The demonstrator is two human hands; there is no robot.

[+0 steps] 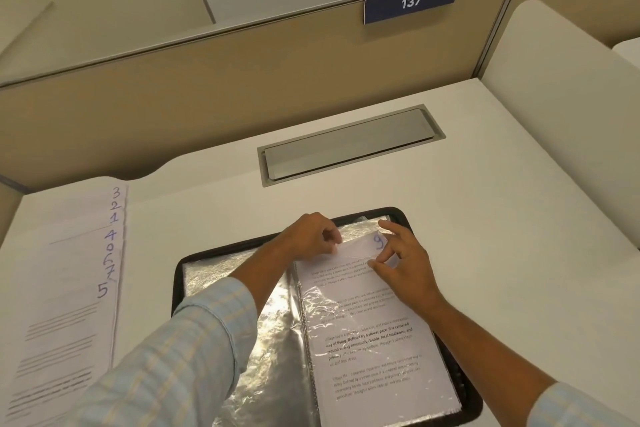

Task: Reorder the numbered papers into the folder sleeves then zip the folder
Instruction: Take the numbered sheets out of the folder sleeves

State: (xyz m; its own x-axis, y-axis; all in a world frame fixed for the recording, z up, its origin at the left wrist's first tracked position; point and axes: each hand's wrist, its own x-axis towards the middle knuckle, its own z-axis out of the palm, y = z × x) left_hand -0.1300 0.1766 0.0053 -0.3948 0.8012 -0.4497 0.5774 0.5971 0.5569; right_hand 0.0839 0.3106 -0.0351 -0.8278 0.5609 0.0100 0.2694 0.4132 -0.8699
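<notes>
The left hand [311, 236] has its fingers [329, 240] curled in a pinch on the mouth of the sleeve [356, 255], as far as I can tell. The right hand [405, 267], at its three o'clock, nips the same edge narrowly. Sheet 9 [377, 350] runs lengthwise from both toward six o'clock inside the open folder [177, 274]. The stack [69, 288] lies at nine o'clock, nearer the left hand.
</notes>
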